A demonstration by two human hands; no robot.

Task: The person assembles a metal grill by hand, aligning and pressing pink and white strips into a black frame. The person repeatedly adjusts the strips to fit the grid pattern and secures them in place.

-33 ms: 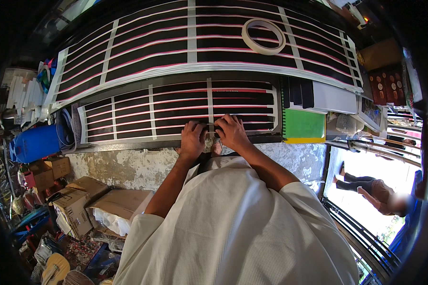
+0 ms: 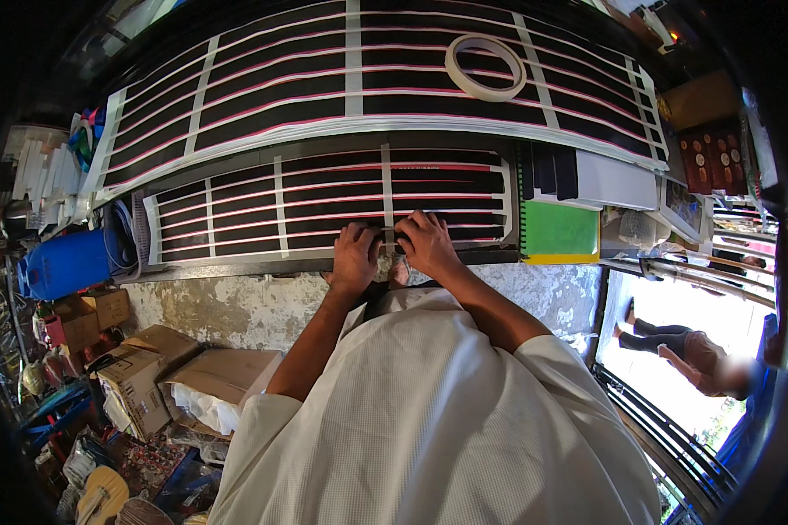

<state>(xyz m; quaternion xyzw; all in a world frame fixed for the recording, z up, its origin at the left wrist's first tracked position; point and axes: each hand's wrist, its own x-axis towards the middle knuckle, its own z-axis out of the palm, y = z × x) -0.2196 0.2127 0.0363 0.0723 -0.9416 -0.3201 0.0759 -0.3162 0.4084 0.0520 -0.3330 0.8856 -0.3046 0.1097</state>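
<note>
A shorter panel of black strips with white and pink edges (image 2: 333, 197) lies on the bench before me, crossed by several pale tape bands. At its near edge, my left hand (image 2: 355, 257) and my right hand (image 2: 428, 242) rest close together, on either side of one pale tape band (image 2: 388, 188). The fingers of both are bent and drawn in, their tips down at the strips. Whatever they pinch is hidden by the fingers. Beyond lies a longer, layered stack of similar striped sheets (image 2: 271, 107), with a masking tape roll (image 2: 490, 93) flat on top.
A green spiral notebook (image 2: 560, 229) sits right of the panel, beside white papers (image 2: 617, 179). At the left, a blue container (image 2: 66, 264) stands by the bench. Cardboard boxes (image 2: 223, 372) are on the lower left. Another person (image 2: 696, 350) is outside at the right.
</note>
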